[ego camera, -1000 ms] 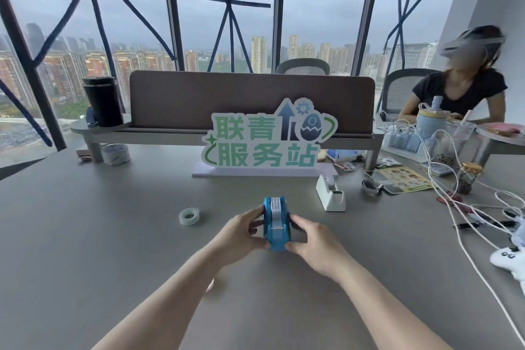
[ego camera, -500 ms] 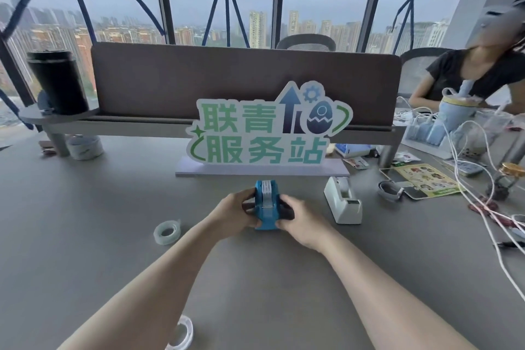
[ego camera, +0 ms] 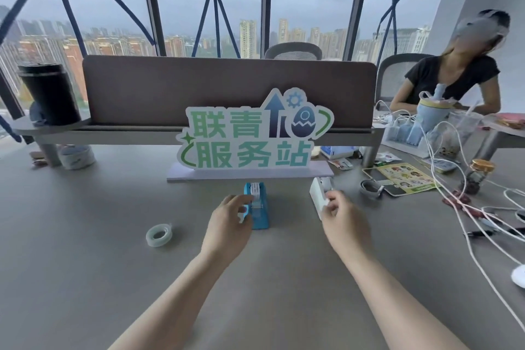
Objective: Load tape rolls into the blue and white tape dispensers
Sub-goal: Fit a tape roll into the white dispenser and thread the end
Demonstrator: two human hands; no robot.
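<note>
Behind the work area, a flat cut-out sign [ego camera: 255, 139] with green characters on a pale slab base, close behind the blue tape dispenser [ego camera: 259, 207]. Farther back, a brown padded divider [ego camera: 227, 88] on a grey shelf, with a dark matte tumbler [ego camera: 49, 94] standing at its left end. Under that shelf end, a wide whitish roll [ego camera: 77, 157]. To the right, a tangle of white cables [ego camera: 466, 202] across the smooth grey table [ego camera: 85, 264], a printed card [ego camera: 403, 179], a grey strap ring [ego camera: 370, 188], and a small jar with a gold lid [ego camera: 480, 172]; a clear tray [ego camera: 406, 139] with pale blue items inside, too blurred to name. Seated beyond, a person in a black top [ego camera: 454, 79].

Blue tape dispenser: glossy plastic wedge, standing upright on the table at centre, a white roll seated in its slot. Left hand [ego camera: 230, 221] against its left side, thumb and fingers pinched on a small pale-blue piece there. White tape dispenser [ego camera: 321, 196]: boxy, smooth plastic, just right of the blue one and apart from it; contents hidden. Right hand [ego camera: 343, 219] curled around its near end, fingers touching it; firm grip or mere contact cannot be told. Loose clear tape roll [ego camera: 159, 235], translucent ring lying tilted on the table, left of both hands, untouched.
</note>
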